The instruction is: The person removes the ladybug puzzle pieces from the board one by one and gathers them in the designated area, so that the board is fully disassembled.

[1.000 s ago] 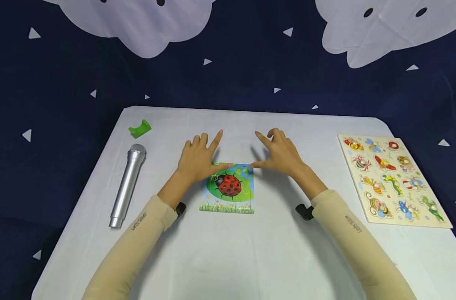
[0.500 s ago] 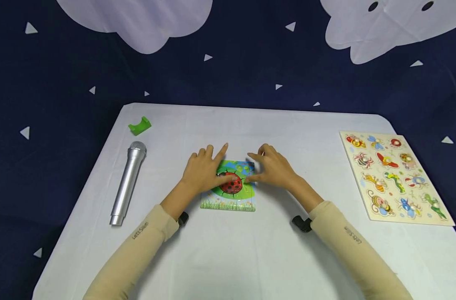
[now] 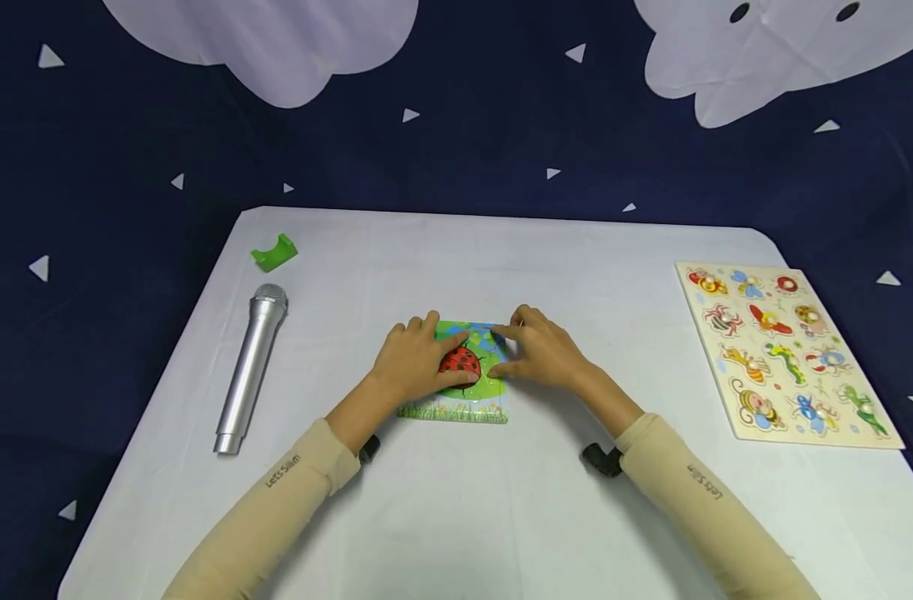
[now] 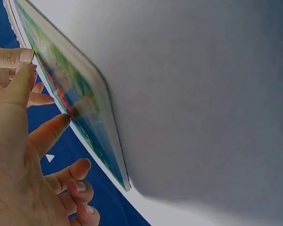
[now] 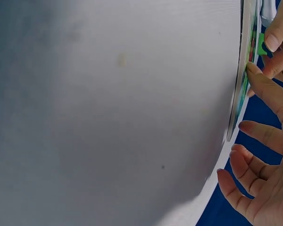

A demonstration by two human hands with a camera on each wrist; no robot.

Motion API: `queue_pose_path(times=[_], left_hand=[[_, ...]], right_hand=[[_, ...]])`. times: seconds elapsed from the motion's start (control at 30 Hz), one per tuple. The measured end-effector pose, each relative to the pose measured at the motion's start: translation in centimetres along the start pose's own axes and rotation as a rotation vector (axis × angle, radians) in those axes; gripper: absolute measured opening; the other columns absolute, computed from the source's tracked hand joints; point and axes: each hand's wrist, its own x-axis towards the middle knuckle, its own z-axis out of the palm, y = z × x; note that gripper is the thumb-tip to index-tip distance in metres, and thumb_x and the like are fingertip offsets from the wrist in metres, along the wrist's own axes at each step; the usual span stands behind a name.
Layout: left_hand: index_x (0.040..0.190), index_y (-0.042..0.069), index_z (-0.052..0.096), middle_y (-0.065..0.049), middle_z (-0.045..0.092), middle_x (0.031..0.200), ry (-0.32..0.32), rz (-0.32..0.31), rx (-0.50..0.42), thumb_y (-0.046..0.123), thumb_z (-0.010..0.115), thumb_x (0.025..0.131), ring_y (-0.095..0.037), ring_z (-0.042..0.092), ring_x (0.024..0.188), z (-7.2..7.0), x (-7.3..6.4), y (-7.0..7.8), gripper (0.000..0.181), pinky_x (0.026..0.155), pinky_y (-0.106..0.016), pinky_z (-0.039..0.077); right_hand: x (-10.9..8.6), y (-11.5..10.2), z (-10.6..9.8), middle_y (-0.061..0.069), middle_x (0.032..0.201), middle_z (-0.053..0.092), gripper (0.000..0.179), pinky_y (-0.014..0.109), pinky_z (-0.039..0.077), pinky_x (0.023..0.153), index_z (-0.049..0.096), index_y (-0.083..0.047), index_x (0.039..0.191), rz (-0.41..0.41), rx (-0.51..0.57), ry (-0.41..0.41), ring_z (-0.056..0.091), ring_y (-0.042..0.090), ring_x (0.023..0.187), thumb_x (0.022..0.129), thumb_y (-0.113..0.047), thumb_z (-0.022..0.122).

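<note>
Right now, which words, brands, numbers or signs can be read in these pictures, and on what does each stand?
"Let's Slim": left sleeve, slightly blurred.
"Let's Slim": right sleeve, slightly blurred.
No readable text on the ladybug picture, insect board or microphone.

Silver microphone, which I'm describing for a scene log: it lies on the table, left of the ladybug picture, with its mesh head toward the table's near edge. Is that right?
Not quite: the mesh head points toward the far edge, as the head view shows. The silver microphone does lie on the table, left of the ladybug picture.
</note>
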Motion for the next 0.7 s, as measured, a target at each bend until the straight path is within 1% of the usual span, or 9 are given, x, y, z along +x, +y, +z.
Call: queue_pose_path(times=[0.13,0.23,0.43,0.7], left_hand=[[0.148,0.037,0.046,-0.011,0.05,0.11,0.005,0.008,0.017,0.08,0.04,0.087,-0.024,0.056,0.087,0.15,-0.05,-0.02,0.075,0.067,-0.034,0.046],[0.148,0.038,0.046,-0.01,0.051,0.109,0.006,0.008,0.006,0.079,0.042,0.087,-0.024,0.057,0.087,0.35,-0.08,-0.18,0.074,0.066,-0.035,0.045],[0.15,0.039,0.042,-0.012,0.051,0.11,-0.012,0.004,-0.038,0.078,0.045,0.088,-0.025,0.058,0.087,0.7,0.02,-0.47,0.074,0.065,-0.035,0.045],[0.151,0.037,0.04,-0.014,0.051,0.113,-0.016,0.009,-0.054,0.077,0.046,0.087,-0.026,0.06,0.086,0.69,0.2,-0.34,0.076,0.065,-0.036,0.046]], right_hand=[[-0.07,0.09,0.21,0.012,0.112,0.054,0.073,0.04,0.048,0.075,0.064,-0.009,0.134,-0.005,-0.001,0.004,0.051,0.024,0.095,0.075,-0.048,0.084],[-0.11,0.09,0.18,0.012,0.112,0.054,0.072,0.039,0.048,0.075,0.064,-0.01,0.134,-0.007,0.001,0.006,0.051,0.023,0.095,0.076,-0.048,0.084],[-0.23,0.01,0.01,0.013,0.111,0.055,0.072,0.039,0.049,0.075,0.063,-0.009,0.134,-0.003,0.007,0.003,0.051,0.024,0.094,0.076,-0.047,0.084],[-0.28,0.05,0.2,0.012,0.111,0.054,0.072,0.037,0.048,0.074,0.063,-0.01,0.134,0.016,0.016,-0.006,0.05,0.022,0.093,0.076,-0.048,0.083]])
